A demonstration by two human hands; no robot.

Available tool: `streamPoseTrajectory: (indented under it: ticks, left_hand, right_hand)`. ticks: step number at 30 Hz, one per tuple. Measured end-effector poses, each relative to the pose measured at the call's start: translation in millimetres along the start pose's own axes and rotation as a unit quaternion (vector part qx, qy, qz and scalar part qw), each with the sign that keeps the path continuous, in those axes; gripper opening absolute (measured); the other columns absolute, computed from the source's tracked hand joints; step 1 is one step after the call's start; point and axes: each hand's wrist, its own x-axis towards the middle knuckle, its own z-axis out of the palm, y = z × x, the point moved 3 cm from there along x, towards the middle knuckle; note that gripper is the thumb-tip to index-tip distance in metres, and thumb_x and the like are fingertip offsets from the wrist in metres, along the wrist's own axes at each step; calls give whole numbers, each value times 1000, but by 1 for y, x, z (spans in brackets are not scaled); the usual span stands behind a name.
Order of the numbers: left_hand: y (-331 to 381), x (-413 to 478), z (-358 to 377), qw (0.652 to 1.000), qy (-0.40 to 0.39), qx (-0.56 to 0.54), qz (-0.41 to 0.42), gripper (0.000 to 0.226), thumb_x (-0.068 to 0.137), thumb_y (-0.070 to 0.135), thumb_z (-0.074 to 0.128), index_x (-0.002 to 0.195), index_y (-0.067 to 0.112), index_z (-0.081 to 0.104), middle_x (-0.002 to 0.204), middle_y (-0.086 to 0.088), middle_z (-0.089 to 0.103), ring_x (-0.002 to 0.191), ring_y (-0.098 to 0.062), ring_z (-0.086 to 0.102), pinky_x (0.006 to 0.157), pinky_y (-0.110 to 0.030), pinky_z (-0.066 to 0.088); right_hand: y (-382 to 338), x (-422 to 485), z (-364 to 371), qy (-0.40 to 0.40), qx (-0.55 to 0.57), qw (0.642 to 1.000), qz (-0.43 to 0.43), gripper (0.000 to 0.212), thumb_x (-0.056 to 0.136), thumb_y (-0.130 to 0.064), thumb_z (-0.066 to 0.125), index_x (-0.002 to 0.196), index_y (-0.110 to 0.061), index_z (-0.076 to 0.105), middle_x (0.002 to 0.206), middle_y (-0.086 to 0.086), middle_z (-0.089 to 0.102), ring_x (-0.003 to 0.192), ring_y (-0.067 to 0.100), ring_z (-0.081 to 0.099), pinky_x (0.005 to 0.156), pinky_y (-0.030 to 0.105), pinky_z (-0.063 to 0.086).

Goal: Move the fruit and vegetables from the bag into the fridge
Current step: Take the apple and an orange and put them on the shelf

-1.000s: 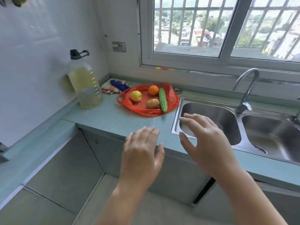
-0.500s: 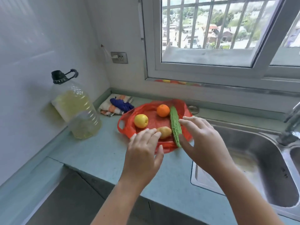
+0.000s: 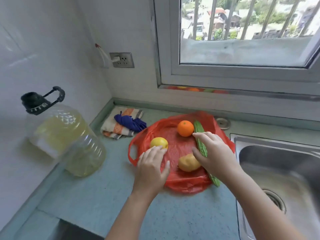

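Observation:
A red plastic bag (image 3: 174,141) lies flat and spread open on the blue counter. On it rest a yellow fruit (image 3: 158,142), an orange (image 3: 185,128), a yellowish potato (image 3: 187,163) and a long green bitter gourd (image 3: 200,144). My left hand (image 3: 152,167) hovers over the bag's left side, fingertips at the yellow fruit, fingers apart, holding nothing. My right hand (image 3: 214,156) arches over the middle of the gourd, with the thumb on its left side and the fingers spread above it. It covers part of the gourd. No fridge is in view.
A large oil bottle (image 3: 62,135) stands at the left against the wall. Folded cloths (image 3: 123,122) lie behind the bag in the corner. A steel sink (image 3: 280,174) fills the right. A wall socket (image 3: 122,60) and a barred window (image 3: 242,32) are above the counter.
The view has closed in on the counter. Both hands have reached forward from the counter's front edge onto the bag, the left to the yellow fruit, the right over the gourd.

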Motion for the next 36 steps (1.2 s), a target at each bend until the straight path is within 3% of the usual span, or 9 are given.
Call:
streamPoseTrajectory:
  ticks: [5,11,16,23,28,36]
  left_hand:
    - [-40,43,23,998,-59,-9,26,44,79,37,45,108,10,65,114,-8,65,106,-27,60,91,-45,45]
    - [-82,86,52,992,-115,-48,-1,44,81,36,52,119,14,60,127,-2,57,121,-20,47,102,-26,21]
    - [-101,104,79,987,-149,-63,8,42,84,27,63,124,18,56,132,1,52,127,-18,40,106,-30,21]
    - [-123,115,106,975,-209,-80,-4,51,84,37,62,131,24,47,140,6,42,134,-14,29,110,-29,16]
    - [-128,117,119,960,-258,-110,-8,59,81,45,62,134,28,43,141,8,38,131,-9,29,107,-23,18]
    - [-132,117,123,944,-309,-115,-15,73,75,52,65,138,31,36,142,10,33,131,-7,27,105,-20,20]
  right_hand:
    - [16,40,30,-26,-8,997,66,39,82,-21,64,119,-9,58,111,8,61,106,30,53,82,36,43]
    - [44,84,75,-72,-17,986,149,40,85,-28,58,123,-16,53,112,3,57,109,24,49,83,34,42]
    - [70,113,105,-82,-13,978,191,45,84,-31,58,126,-17,49,113,5,56,110,25,48,85,40,44]
    - [97,127,144,-89,6,970,224,60,81,-29,64,134,-15,40,127,8,50,119,26,44,92,36,40]
    - [112,134,164,-108,6,965,239,63,79,-29,66,134,-13,41,130,9,47,121,24,42,94,31,35]
    - [118,139,182,-99,33,967,231,69,74,-28,72,134,-15,41,131,10,45,120,27,43,98,33,34]
